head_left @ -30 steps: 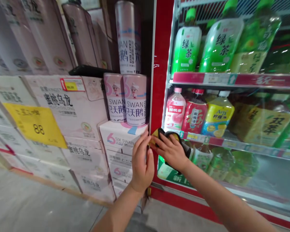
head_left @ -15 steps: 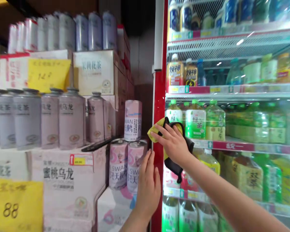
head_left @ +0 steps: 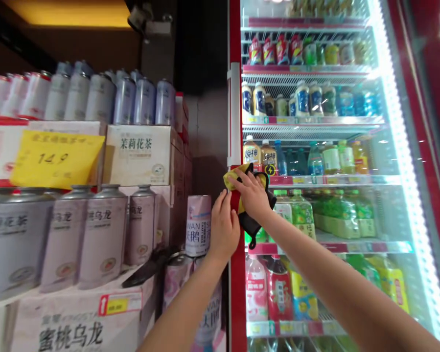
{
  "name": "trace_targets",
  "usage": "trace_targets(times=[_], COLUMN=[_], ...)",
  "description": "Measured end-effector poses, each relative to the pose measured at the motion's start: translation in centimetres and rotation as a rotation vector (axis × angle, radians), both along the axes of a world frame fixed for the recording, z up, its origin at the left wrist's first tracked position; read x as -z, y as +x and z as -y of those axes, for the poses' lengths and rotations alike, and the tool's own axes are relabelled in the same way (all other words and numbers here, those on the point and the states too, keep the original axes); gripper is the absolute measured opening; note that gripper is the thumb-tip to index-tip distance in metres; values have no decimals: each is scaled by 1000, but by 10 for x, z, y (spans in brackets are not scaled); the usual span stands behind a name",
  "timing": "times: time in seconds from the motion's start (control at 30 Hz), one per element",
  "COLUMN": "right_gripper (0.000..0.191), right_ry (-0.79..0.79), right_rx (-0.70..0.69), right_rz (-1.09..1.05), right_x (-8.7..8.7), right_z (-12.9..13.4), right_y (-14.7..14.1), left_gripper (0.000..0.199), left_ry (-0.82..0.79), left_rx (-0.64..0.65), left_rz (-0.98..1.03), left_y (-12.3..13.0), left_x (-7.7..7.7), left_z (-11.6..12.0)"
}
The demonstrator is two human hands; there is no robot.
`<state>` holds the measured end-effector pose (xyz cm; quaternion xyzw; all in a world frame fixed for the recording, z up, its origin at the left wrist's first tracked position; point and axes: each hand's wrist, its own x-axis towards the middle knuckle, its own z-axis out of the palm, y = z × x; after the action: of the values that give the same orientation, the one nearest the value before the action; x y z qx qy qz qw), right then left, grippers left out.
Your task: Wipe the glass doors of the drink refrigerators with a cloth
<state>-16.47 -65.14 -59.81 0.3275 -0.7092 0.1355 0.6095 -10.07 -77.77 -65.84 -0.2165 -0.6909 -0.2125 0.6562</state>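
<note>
My right hand (head_left: 254, 196) presses a yellow and black cloth (head_left: 249, 227) against the red door frame (head_left: 236, 278) of a drinks fridge, just under the white handle strip (head_left: 234, 115). Its fingers lie over the cloth and point up and left. Beside it on the left, my left hand (head_left: 224, 226) rests along the frame's outer edge with its fingers stretched upward and nothing visible in it. A pink and white can (head_left: 198, 220) stands close behind the left wrist.
Bottles fill the fridge shelves (head_left: 326, 180) behind the glass. On the left, tall cans (head_left: 104, 234) stand on stacked cartons (head_left: 139, 151), with a yellow price sign (head_left: 56, 159). A black object (head_left: 146, 269) sticks out at the carton's corner. A dark gap (head_left: 208, 146) separates the stacks from the fridge.
The view has tilted upward, showing more upper shelves. Both hands have moved up the red frame, closer to the handle strip, the cloth going along under my right hand.
</note>
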Motion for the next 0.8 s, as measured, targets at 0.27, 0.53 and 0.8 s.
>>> trace_targets(times=[0.27, 0.53, 0.8], right_gripper=[62, 66, 59], right_ry=[243, 32, 138], right_rx=[58, 114, 79], right_rz=[-21, 58, -6], right_x=[3, -41, -23], right_z=[-29, -31, -50], right_y=[-8, -3, -12], left_gripper=[47, 19, 23], left_ry=[-41, 0, 184], left_rx=[64, 59, -60], left_rz=[-139, 73, -55], left_y=[-24, -37, -45], left_x=[-103, -204, -190], left_z=[12, -19, -33])
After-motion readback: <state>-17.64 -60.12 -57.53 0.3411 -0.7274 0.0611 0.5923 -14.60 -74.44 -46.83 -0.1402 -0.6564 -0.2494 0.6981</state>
